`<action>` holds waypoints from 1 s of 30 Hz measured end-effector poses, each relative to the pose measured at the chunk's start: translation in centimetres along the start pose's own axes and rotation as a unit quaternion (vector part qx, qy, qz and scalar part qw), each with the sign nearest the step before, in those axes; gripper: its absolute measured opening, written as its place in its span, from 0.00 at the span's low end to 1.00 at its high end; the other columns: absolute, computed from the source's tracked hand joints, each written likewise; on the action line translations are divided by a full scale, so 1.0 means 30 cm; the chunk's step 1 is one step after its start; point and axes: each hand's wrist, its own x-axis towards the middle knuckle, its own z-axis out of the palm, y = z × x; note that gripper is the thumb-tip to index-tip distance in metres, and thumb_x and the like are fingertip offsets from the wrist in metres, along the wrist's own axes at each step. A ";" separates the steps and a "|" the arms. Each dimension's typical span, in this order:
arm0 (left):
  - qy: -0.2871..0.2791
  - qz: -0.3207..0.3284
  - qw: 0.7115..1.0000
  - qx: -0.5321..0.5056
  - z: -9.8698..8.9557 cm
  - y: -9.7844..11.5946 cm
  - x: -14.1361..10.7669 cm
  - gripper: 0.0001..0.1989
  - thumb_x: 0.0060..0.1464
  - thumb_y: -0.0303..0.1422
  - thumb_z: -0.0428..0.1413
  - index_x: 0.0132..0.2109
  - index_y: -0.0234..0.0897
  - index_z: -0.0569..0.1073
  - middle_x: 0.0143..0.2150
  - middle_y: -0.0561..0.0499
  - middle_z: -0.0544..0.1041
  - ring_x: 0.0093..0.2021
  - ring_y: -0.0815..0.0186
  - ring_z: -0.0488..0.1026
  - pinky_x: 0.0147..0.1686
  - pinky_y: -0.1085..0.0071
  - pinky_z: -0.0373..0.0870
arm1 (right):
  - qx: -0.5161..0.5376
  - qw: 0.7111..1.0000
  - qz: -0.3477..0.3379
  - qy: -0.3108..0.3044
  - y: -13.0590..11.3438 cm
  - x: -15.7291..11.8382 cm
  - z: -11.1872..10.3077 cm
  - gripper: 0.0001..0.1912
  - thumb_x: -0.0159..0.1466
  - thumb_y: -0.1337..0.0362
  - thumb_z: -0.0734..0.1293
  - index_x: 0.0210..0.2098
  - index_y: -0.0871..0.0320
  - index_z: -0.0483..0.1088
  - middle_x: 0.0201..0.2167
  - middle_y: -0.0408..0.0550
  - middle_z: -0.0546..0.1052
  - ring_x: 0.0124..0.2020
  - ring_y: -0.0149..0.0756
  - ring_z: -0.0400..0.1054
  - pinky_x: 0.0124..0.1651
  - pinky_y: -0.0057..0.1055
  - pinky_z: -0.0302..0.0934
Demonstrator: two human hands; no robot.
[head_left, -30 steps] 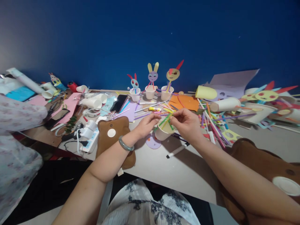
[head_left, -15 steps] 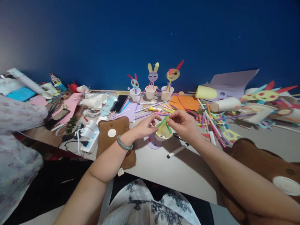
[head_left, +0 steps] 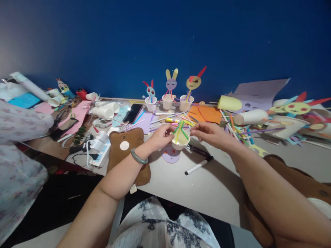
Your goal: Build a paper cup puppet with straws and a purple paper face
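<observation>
A pale paper cup stands on the table with green and yellow strips rising from it. My left hand is at the cup's left side, its fingers closed on the rim. To the right of the cup, my right hand is off the strips, fingers apart, with nothing visible in it. A purple paper disc with small orange marks lies just in front of the cup. Behind stand three cups with paper rabbit-like figures: a light blue one, a purple one and a yellow one.
A black-capped marker lies right of the disc. Left are a brown pouch, a power strip and a phone. Paper tubes, orange paper and colored sticks lie behind and right. Another person's patterned sleeve shows far left.
My right hand has let go of the green strip and moved right, away from the cup. My left hand stays at the cup. The view has shifted slightly.
</observation>
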 end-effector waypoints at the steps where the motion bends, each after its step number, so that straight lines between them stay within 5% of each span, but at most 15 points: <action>1: 0.015 0.003 1.000 0.002 0.002 -0.011 0.007 0.07 0.52 0.25 0.54 0.40 0.35 0.69 0.39 0.52 0.73 0.33 0.71 0.69 0.34 0.72 0.67 | -0.003 1.000 0.003 -0.013 0.001 0.000 0.001 0.19 0.56 0.48 0.74 0.33 0.59 0.75 0.26 0.45 0.78 0.23 0.29 0.65 0.25 0.28 0.60; 5: 0.063 0.028 0.997 0.031 0.006 -0.040 0.020 0.10 0.51 0.25 0.54 0.42 0.35 0.70 0.41 0.50 0.75 0.37 0.68 0.70 0.37 0.70 0.68 | 0.036 0.997 0.026 -0.064 0.001 -0.004 0.037 0.17 0.54 0.52 0.76 0.34 0.58 0.74 0.25 0.42 0.77 0.18 0.27 0.63 0.20 0.26 0.56; 10: 0.106 0.136 0.982 0.073 0.003 -0.031 0.009 0.08 0.53 0.28 0.54 0.42 0.37 0.70 0.43 0.47 0.74 0.40 0.64 0.70 0.40 0.67 0.68 | 0.073 0.996 0.004 -0.048 -0.005 -0.014 0.067 0.18 0.55 0.51 0.76 0.32 0.57 0.71 0.22 0.40 0.74 0.18 0.27 0.63 0.20 0.26 0.57; 17: 0.114 0.183 0.972 0.090 -0.010 -0.009 -0.002 0.07 0.56 0.30 0.54 0.43 0.38 0.70 0.40 0.49 0.72 0.38 0.65 0.69 0.40 0.66 0.68 | -0.066 0.990 -0.123 -0.003 -0.050 -0.047 0.041 0.08 0.60 0.59 0.70 0.30 0.56 0.70 0.20 0.39 0.70 0.20 0.28 0.60 0.22 0.26 0.54; 30: 0.129 0.229 0.956 0.129 -0.003 0.016 -0.023 0.06 0.59 0.29 0.52 0.43 0.39 0.70 0.42 0.47 0.72 0.42 0.62 0.69 0.44 0.65 0.69 | -0.183 0.969 -0.163 0.023 -0.067 -0.051 0.017 0.03 0.57 0.67 0.65 0.31 0.54 0.71 0.21 0.41 0.73 0.22 0.31 0.62 0.27 0.29 0.56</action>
